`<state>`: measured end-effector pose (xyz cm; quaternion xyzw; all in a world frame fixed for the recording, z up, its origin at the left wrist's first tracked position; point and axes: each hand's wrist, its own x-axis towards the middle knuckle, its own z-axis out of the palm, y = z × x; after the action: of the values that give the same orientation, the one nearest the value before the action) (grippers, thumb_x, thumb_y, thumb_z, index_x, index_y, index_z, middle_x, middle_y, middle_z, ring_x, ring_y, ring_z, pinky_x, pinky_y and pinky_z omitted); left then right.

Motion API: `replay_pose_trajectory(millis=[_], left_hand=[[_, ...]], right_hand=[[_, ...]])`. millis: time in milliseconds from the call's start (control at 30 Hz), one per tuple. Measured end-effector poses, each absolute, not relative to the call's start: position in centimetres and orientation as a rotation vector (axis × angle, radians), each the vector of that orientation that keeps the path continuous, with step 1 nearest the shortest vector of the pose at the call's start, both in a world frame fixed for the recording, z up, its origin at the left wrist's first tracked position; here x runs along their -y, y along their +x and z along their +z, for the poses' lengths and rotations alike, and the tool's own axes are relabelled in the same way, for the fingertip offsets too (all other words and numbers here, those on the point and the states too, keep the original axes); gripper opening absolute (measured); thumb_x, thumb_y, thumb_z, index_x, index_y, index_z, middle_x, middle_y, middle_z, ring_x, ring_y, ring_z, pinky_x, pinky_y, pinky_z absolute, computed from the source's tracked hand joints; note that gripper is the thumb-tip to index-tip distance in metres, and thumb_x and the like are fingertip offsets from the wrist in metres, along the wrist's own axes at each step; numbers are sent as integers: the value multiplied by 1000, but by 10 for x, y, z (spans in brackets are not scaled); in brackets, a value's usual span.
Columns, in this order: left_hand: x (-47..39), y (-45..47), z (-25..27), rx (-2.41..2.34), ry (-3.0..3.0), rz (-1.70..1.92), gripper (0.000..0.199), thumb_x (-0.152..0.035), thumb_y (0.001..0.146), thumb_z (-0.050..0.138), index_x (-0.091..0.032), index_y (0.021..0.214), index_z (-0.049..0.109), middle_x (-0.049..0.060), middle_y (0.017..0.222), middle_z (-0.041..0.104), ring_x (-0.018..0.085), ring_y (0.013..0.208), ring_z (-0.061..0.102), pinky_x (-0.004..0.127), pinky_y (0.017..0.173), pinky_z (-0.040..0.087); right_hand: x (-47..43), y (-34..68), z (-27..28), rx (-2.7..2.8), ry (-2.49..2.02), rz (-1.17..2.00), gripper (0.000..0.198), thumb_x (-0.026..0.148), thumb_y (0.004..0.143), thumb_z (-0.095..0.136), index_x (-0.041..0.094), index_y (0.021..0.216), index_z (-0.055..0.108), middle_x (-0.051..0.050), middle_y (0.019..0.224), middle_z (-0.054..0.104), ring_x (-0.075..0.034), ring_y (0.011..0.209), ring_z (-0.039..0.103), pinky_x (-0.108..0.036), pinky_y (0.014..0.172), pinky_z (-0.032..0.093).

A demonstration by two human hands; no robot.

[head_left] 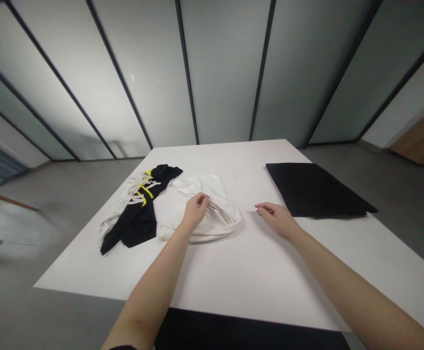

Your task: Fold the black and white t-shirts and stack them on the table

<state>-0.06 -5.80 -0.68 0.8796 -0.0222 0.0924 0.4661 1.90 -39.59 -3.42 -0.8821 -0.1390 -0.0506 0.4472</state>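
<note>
While the left hand (196, 209) bends over the wrinkly white cloth (212, 227) on the smooth table (241, 272), I can't tell if its fingers pinch it. The right hand (277, 218), fingers loosely curled, hangs between the cloth and a flat, straight-edged black sheet (313, 189).

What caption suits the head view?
Left hand at rumpled white fabric, right hand apart over the white table, with yellow-striped black fabric and a flat black sheet nearby.
</note>
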Motion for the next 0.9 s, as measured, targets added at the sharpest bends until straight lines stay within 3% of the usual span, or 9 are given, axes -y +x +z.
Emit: replay_pose_trajectory(millis=[67, 167, 267, 333, 467, 600, 667, 733, 900], left_hand=[[51, 4, -15, -78, 2386, 426, 24, -32, 102, 57, -18, 115, 72, 15, 117, 77, 29, 112, 72, 44, 103, 54], [48, 5, -28, -122, 2622, 403, 32, -32, 101, 61, -17, 129, 69, 20, 135, 71, 35, 130, 65, 52, 115, 47], [57, 2, -33, 145, 2586, 300, 31, -31, 104, 56, -20, 130, 70, 16, 137, 72, 31, 133, 64, 48, 118, 45], [69, -2, -31, 378, 2446, 216, 30, -34, 103, 58, -22, 127, 73, 13, 136, 73, 28, 132, 65, 44, 119, 46], [91, -14, -20, 711, 2113, -125, 27, -40, 99, 64, -22, 115, 77, 8, 123, 78, 25, 118, 70, 37, 109, 52], [104, -22, -16, 753, 1950, -348, 29, -44, 101, 62, -20, 101, 78, 5, 99, 79, 21, 94, 72, 31, 88, 56], [107, -24, -17, 711, 1994, -338, 34, -47, 103, 57, -20, 96, 77, 3, 92, 77, 20, 85, 70, 29, 79, 54], [109, -24, -18, 686, 2077, -265, 34, -48, 103, 57, -21, 103, 78, 3, 97, 78, 20, 87, 70, 30, 81, 53], [112, -26, -20, 706, 2414, -47, 50, -52, 96, 72, -25, 137, 73, 12, 129, 74, 33, 123, 65, 46, 113, 47]], right_hand=[[393, 18, -34, 355, -2186, -119, 32, 43, 94, 61, 24, 103, 84, -10, 102, 84, -29, 93, 77, -42, 89, 61], [384, 16, -38, 380, -2173, -74, 35, 47, 97, 59, 24, 109, 84, -12, 118, 82, -32, 113, 76, -48, 107, 57], [369, 13, -45, 347, -2113, -20, 45, 53, 98, 61, 23, 127, 79, -15, 143, 73, -35, 140, 63, -56, 125, 41], [358, 10, -49, 321, -2007, 20, 55, 56, 95, 67, 23, 140, 72, -15, 154, 65, -34, 148, 56, -56, 129, 36], [349, 9, -57, 247, -1733, 71, 81, 56, 91, 76, 27, 161, 49, -14, 153, 66, -32, 137, 66, -52, 118, 51], [363, 20, -68, 1, -1626, 14, 94, 57, 92, 73, 32, 171, 30, -15, 142, 72, -31, 118, 77, -47, 96, 66], [373, 29, -73, -56, -1633, -9, 91, 56, 91, 73, 29, 169, 35, -15, 131, 77, -33, 109, 79, -47, 90, 69], [381, 37, -73, -91, -1641, -51, 82, 56, 91, 70, 27, 164, 46, -15, 123, 80, -34, 103, 80, -48, 87, 69], [381, 32, -46, -74, -1529, -24, 68, 67, 94, 56, 22, 143, 68, -15, 116, 83, -37, 105, 79, -51, 94, 66]])
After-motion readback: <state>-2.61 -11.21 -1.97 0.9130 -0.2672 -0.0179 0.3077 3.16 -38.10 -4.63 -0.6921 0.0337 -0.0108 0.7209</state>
